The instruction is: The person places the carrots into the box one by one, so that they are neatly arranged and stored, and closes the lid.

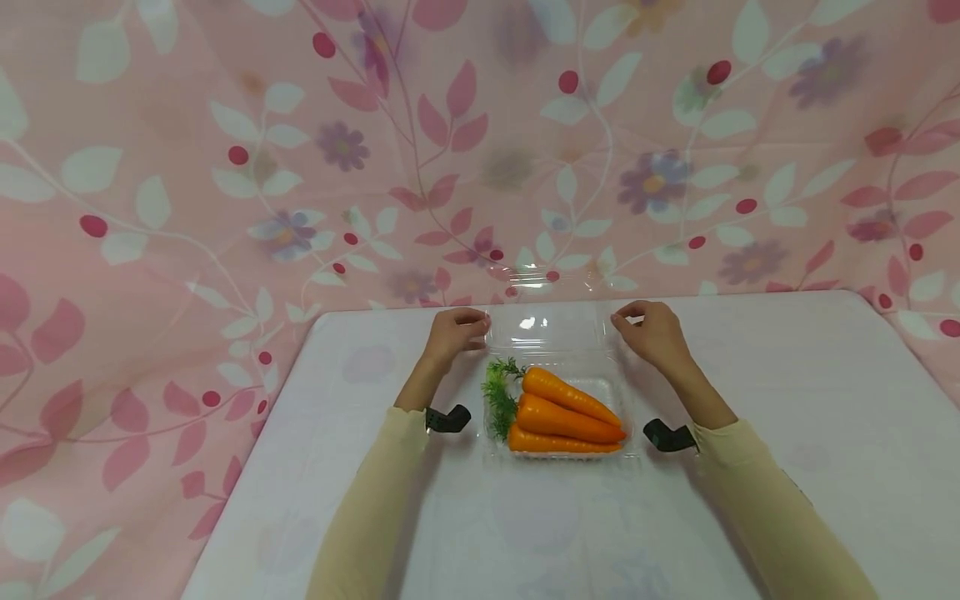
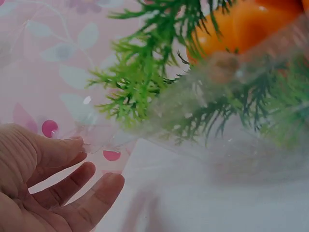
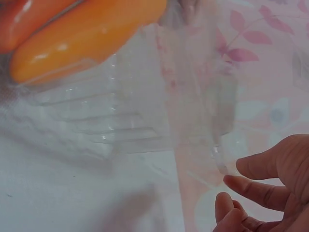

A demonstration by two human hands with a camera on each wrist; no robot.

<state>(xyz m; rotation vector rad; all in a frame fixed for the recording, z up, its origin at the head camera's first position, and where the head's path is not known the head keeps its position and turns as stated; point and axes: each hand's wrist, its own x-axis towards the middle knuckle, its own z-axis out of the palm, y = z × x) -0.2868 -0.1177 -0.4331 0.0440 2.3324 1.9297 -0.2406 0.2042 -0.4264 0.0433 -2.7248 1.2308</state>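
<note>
A clear plastic clamshell box lies on the table with its tray (image 1: 609, 390) holding three orange carrots (image 1: 566, 417), tips to the right. Feathery green tops (image 1: 498, 400) spill over the tray's left side. The clear lid (image 1: 547, 327) stands raised at the far side. My left hand (image 1: 457, 332) pinches the lid's left edge between thumb and forefinger, its other fingers loosely bent, as the left wrist view shows. At the opposite edge, my right hand (image 1: 651, 335) pinches a corner of the lid with thumb (image 3: 258, 166) and forefinger.
A white patterned cloth covers the table (image 1: 360, 500). Right behind its far edge hangs a pink floral curtain (image 1: 480, 150), close to the lid. Black wrist devices (image 1: 447, 418) sit at both cuffs, beside the tray.
</note>
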